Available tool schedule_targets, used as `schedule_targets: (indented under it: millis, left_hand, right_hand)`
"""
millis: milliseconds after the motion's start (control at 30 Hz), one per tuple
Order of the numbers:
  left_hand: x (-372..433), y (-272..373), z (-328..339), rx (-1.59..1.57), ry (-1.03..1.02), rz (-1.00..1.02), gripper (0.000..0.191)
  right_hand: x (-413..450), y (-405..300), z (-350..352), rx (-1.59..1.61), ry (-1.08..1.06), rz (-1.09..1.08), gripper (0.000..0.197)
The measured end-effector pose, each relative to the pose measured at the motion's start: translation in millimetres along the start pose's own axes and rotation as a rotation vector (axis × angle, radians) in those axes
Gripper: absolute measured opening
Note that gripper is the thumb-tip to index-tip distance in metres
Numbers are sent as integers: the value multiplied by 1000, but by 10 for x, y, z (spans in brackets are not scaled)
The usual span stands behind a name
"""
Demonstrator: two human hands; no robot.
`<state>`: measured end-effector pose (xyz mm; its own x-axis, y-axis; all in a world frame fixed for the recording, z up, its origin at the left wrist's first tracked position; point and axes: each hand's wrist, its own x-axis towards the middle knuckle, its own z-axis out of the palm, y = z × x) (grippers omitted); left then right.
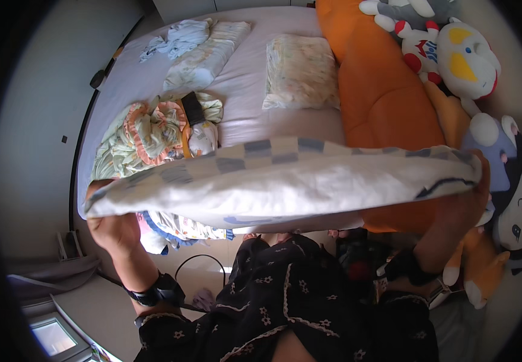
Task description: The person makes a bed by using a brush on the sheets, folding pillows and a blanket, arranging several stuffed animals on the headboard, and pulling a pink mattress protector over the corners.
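A white pillow with a grey-and-cream checked side is stretched out level in front of me, above the near edge of the bed. My left hand grips its left corner, the thumb underneath and part of the fingers behind the cloth. At the right end, my right hand is closed around the other corner, its fingers partly hidden. Beyond the pillow, a crumpled green floral quilt with peach ruffles lies on the left of the bed. A patterned pillow rests flat near the orange cushion.
Another long pillow and a crumpled pale blue cloth lie at the far left. Plush toys line the right side by the wall. A black cable loop and a small cloth are on the floor.
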<state>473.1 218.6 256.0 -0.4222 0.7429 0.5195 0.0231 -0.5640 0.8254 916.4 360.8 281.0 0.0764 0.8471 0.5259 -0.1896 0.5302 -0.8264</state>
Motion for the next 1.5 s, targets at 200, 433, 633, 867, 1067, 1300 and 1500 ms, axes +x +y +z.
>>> schedule_targets:
  millis: [200,433,633,867,1067,1300,1500]
  left_hand:
    - [0,-415,59,-78,183,-267,17]
    - [-97,-320,163,-37,140,-319,14]
    - [-482,-87,-68,3,-181,-471,18]
    - [-370,-640,40,76,-207,-815,41]
    - [-642,-906,-127,169,-323,-1036,26]
    - [-786,-617,-212,358,-719,-853,17]
    - [-941,-696,-253,530,-1006,-581,53]
  right_hand:
    - [63,362,24,-116,-139,183,12]
    - [-88,299,157,-36,-50,222,14]
    - [-474,161,-344,87,-306,413,9]
    - [-623,1033,-141,-403,-333,679,14]
    - [-836,1392,-533,-383,-670,701,10]
    - [-1058,1005,-550,-483,-883,881,15]
    - [-1131,711,-636,-604,-1023,558,43]
